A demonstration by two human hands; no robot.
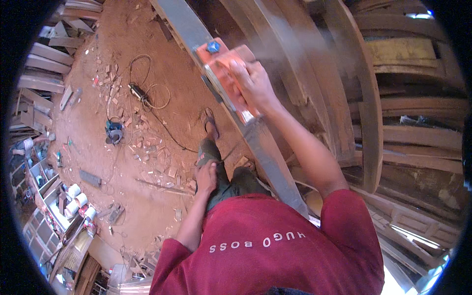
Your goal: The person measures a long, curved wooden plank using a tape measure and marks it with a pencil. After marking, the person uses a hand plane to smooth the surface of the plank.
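My right hand (253, 81) is closed round the handle of an orange electric planer (223, 66) with a blue knob at its front. The planer lies on a long, narrow wooden board (268, 147) that runs from the top of the view down to my right side. Pale dust (295, 39) blows out to the right of the tool. My left hand (206, 176) rests on my left thigh, its fingers laid over the dark trousers, with no tool in it.
Large curved planks (364, 98) stand close on the right, with stacked timber beyond. Wood scraps (147, 142) litter the dirt floor. A looped cable (142, 96) and a dark green power tool (114, 132) lie on the left. Whitish tins (76, 199) stand at lower left.
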